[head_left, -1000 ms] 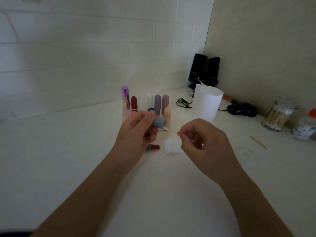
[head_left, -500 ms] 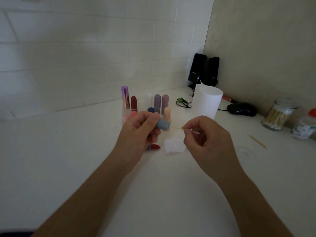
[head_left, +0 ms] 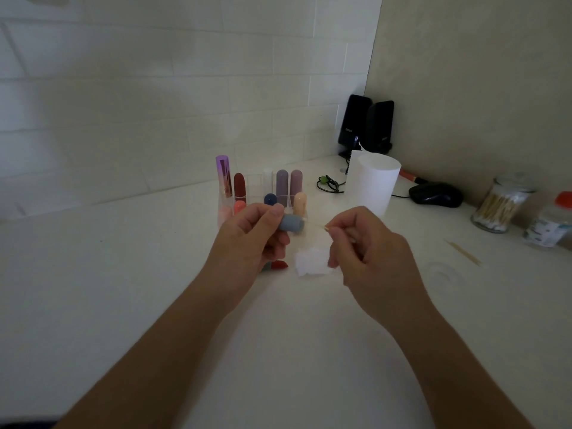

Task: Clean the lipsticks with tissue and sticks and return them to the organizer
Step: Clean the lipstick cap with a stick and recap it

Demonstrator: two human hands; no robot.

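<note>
My left hand [head_left: 250, 239] grips a grey-blue lipstick cap [head_left: 291, 223], its open end turned right. My right hand [head_left: 368, 252] pinches a thin wooden stick [head_left: 318, 225] whose tip points into that open end. A red lipstick [head_left: 278, 265] lies on the counter under my left hand, partly hidden. A crumpled white tissue [head_left: 311, 261] lies between my hands. Behind them stands the clear organizer [head_left: 257, 187] with several lipsticks upright in its slots.
A white cup [head_left: 373, 184] stands right of the organizer. Further right are a black mouse [head_left: 435, 195], a glass jar of cotton swabs [head_left: 498, 205] and a small red-lidded bottle [head_left: 551, 224]. A loose stick [head_left: 464, 253] lies on the counter. Two black speakers [head_left: 366, 125] fill the corner.
My right hand has drawn slightly right and up, and the stick now lies nearly level at the cap's opening. My left hand has turned the cap a little.
</note>
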